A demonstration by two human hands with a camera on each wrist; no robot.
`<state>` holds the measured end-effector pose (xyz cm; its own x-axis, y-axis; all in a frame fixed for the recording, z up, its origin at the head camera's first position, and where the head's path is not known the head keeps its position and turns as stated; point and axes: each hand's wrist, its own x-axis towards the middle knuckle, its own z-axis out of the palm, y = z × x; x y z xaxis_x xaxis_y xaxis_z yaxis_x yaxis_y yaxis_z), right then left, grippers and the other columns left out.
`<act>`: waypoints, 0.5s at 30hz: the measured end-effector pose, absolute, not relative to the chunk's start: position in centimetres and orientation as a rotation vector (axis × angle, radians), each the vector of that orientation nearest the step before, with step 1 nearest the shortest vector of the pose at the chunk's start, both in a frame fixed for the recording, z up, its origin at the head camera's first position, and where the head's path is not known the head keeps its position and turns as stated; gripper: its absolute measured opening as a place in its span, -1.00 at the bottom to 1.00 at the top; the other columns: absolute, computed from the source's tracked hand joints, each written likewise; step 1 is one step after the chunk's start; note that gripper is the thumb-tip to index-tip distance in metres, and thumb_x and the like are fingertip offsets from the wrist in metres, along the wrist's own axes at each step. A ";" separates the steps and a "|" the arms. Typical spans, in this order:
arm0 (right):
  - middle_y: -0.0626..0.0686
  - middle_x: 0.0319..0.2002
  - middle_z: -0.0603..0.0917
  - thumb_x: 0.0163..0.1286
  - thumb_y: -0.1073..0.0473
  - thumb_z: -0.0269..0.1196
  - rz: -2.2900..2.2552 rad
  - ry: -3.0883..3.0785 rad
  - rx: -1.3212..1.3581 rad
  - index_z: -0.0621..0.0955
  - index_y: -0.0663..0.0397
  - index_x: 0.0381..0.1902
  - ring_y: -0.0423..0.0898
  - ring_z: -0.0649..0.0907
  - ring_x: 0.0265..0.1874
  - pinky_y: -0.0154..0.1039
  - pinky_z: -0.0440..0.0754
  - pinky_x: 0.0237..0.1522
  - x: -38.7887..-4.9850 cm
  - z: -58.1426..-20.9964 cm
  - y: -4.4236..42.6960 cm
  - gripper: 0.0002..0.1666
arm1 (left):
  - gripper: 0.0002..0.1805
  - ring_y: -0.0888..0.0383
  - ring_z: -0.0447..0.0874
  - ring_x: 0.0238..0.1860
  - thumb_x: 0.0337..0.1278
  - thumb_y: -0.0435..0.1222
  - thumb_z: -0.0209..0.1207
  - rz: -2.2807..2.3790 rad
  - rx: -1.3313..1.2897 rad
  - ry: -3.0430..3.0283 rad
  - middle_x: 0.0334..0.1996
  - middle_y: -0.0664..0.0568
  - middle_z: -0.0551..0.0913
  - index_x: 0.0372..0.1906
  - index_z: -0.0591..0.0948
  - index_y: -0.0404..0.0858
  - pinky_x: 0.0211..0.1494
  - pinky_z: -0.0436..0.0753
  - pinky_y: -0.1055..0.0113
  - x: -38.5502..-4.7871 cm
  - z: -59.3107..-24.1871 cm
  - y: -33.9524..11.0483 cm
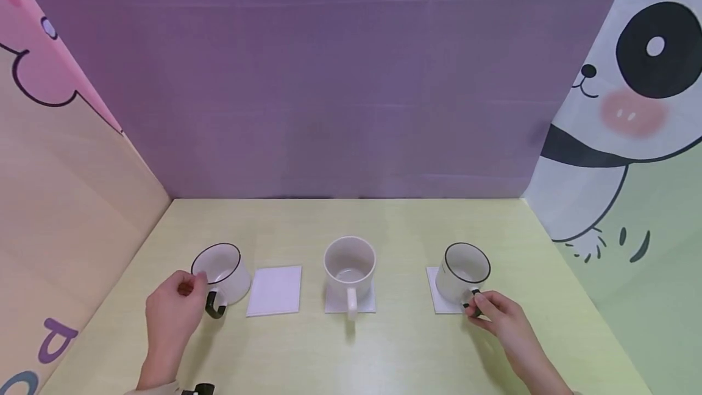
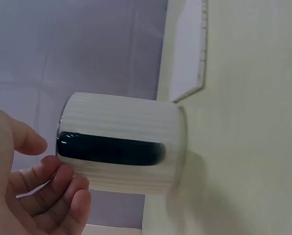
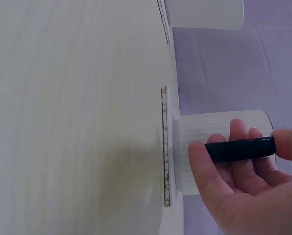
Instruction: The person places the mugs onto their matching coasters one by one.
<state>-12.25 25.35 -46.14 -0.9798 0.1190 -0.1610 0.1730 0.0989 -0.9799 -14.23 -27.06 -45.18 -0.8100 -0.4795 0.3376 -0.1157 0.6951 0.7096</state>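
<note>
Worktop (image 1: 351,358), pale, bounded along its far edge by a purple backdrop (image 1: 351,78); item one, left mug (image 1: 233,285), white, dark-rimmed, stood on the bare surface towards the left edge, its black handle (image 2: 111,149) turned to the near side; item two, left coaster (image 1: 274,291), white, laid just beside that mug and unoccupied; item three, middle mug (image 1: 337,267), plain white, seated on middle coaster (image 1: 333,305), its white handle (image 1: 351,303) pointed to the near side; item four, right mug (image 1: 455,282), dark-rimmed, set on right coaster (image 1: 443,306) towards the right edge. Right hand (image 1: 504,322): the dark handle (image 3: 241,149) of the right mug is pinched between thumb and finger; left hand (image 1: 175,306): nothing is grasped, the fingers being loosely bent by the left mug's rim and handle; fingertip contact cannot be told. Progress, as judged: two coasters are filled, the right mug being not yet released; one coaster is left bare, the left mug being off it.
</note>
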 end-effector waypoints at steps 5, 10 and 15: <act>0.10 -0.25 0.64 0.62 0.25 0.04 -2.032 2.296 0.326 0.54 0.47 -0.14 -0.14 0.67 -0.17 -0.16 0.70 0.04 -12.3 -46.2 25.3 -0.71 | -0.65 0.27 0.50 -0.55 0.34 -0.13 0.19 -0.971 0.448 -2.458 -0.59 0.05 0.67 -0.53 0.67 -0.23 -0.42 0.37 0.43 -13.6 -46.2 -27.2; 0.11 -0.26 0.64 0.62 0.25 0.05 -2.039 2.310 0.319 0.54 0.47 -0.15 -0.13 0.67 -0.18 -0.15 0.70 0.03 -12.1 -46.0 25.4 -0.71 | -0.61 0.20 0.57 -0.46 0.36 -0.02 0.21 -1.005 0.432 -2.545 -0.53 0.05 0.70 -0.43 0.71 -0.25 -0.35 0.44 0.37 -13.3 -46.4 -27.0; 0.11 -0.27 0.64 0.61 0.25 0.06 -2.043 2.308 0.305 0.53 0.47 -0.16 -0.14 0.67 -0.19 -0.16 0.70 0.02 -12.2 -46.0 25.3 -0.71 | -0.61 0.23 0.59 -0.40 0.29 0.02 0.29 -1.065 0.405 -2.646 -0.45 0.06 0.72 -0.40 0.68 -0.24 -0.29 0.49 0.35 -13.0 -46.5 -27.1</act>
<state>-12.17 25.35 -45.97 -0.9796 0.1175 -0.1631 0.1762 0.1108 -0.9781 -13.03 -27.08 -46.54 -0.9275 -0.3488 0.1344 -0.1586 0.6926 0.7036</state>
